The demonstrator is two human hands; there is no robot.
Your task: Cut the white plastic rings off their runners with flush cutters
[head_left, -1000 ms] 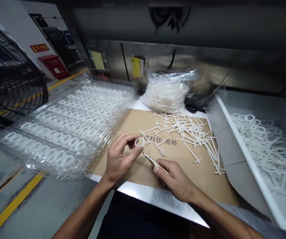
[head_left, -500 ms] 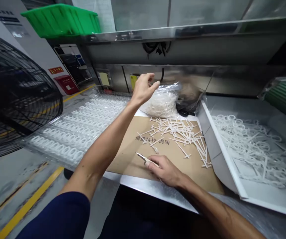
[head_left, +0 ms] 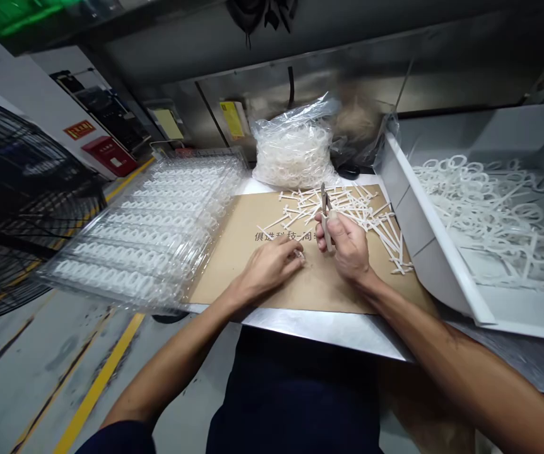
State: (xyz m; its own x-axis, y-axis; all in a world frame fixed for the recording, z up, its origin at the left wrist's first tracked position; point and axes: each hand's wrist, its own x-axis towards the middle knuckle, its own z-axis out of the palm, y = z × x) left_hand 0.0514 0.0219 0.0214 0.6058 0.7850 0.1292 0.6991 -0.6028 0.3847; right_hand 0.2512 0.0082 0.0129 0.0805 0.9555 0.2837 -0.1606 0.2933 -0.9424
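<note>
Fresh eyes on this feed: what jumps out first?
Probably the bulging clear bag behind the cardboard, then the white rings lined up in clear trays at left. Nearer, the right hand holds cutters, with white sticks scattered beyond.

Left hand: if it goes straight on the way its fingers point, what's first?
The left hand has a small whitish piece right at its front, perhaps held; beyond that, probably the right hand, which grips the nippers. Relative height is unclear, so it might pass underneath.
</note>
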